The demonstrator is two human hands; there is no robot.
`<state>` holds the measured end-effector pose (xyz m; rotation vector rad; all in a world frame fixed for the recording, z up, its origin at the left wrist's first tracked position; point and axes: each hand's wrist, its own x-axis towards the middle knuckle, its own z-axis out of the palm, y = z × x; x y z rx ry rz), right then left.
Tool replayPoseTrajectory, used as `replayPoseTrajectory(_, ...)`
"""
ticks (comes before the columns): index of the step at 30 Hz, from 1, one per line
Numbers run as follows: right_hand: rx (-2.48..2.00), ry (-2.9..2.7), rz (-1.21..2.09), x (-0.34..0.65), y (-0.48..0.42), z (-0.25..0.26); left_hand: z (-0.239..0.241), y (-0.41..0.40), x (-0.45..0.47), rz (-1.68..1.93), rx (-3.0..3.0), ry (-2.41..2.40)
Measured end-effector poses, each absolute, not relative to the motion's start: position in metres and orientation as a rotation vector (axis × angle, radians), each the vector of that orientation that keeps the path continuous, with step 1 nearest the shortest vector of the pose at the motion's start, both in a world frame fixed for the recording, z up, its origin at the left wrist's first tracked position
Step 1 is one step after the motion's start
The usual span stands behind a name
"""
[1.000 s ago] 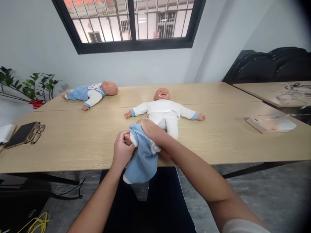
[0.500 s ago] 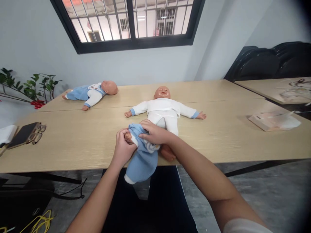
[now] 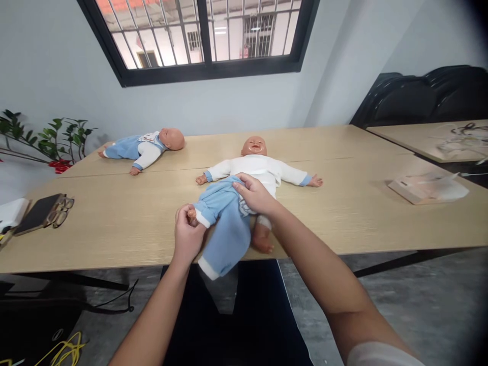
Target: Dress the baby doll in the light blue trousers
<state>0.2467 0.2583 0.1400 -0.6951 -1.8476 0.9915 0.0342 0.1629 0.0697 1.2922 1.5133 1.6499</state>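
Note:
A baby doll (image 3: 254,163) in a white top with blue cuffs lies on its back, arms spread, feet towards me. Blue overalls (image 3: 229,234) with white hems cover one of its legs; the other trouser leg hangs loose over the table edge. My left hand (image 3: 187,231) is closed around the doll's foot, whose toes show beyond the white hem. My right hand (image 3: 256,194) grips the upper part of the overalls near the doll's hip. The doll's other foot (image 3: 263,238) lies bare beside my right wrist.
A second doll (image 3: 143,145) in blue overalls lies at the back left. Glasses (image 3: 60,211) and a dark notebook (image 3: 38,213) are on the left of the table (image 3: 343,218). A tissue pack (image 3: 429,188) lies to the right. A plant (image 3: 64,134) stands at the far left.
My right hand has pulled the overalls up the doll's leg towards its waist. The hem now sits at the ankle. My left hand has shifted slightly left and down with the foot.

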Motion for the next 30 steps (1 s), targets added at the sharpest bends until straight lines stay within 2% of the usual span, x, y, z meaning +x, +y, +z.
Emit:
replayPoseTrajectory(4,-0.800,-1.844,0.834,0.253,0.267,0.137,0.067,0.163,0.033,1.632,1.342,1.570)
replayPoseTrajectory(11,-1.189,-2.045,0.239,0.265,0.274,0.137,0.075,0.165,0.035,1.574,1.265,1.468)
replayPoseTrajectory(18,-1.237,-1.799,0.095,0.291,0.292,0.139,0.071,0.166,0.033,1.616,1.183,1.378)
replayPoseTrajectory(24,-1.206,-1.360,0.300,0.312,0.313,0.138,0.070,0.164,0.031,1.722,1.086,1.364)
replayPoseTrajectory(27,-1.185,-1.402,0.609,0.318,0.310,0.142,0.071,0.164,0.030,1.742,1.026,1.357)
replayPoseTrajectory(30,-1.088,-1.671,1.043,0.326,0.297,0.149,0.070,0.167,0.029,1.766,0.931,1.286)
